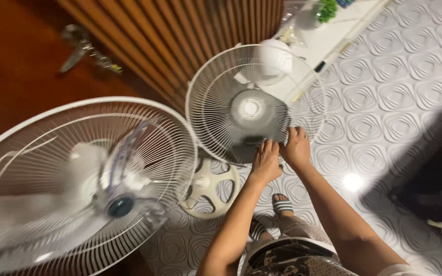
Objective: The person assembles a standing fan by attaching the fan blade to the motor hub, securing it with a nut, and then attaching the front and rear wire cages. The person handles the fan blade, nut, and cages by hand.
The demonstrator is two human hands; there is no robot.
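White wire fan guard | left hand fingers curled, gripping rim | right hand likewise, touching left

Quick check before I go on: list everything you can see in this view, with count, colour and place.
Small fan: 1, white wire guard, centre, standing on the floor.
Large fan: 1, white guard, clear blades, near left.
Round fan base: 1, cream, on the floor between the fans.
Slatted panel: 1, brown wood, top centre.
Metal handle: 1, silver, top left on the red-brown surface.
Floor: white embossed pattern, right.
Green plant: 1, top.
Sandals: 2, striped, bottom centre.
Left hand: on the small fan's lower rim.
Right hand: gripping that rim beside it.
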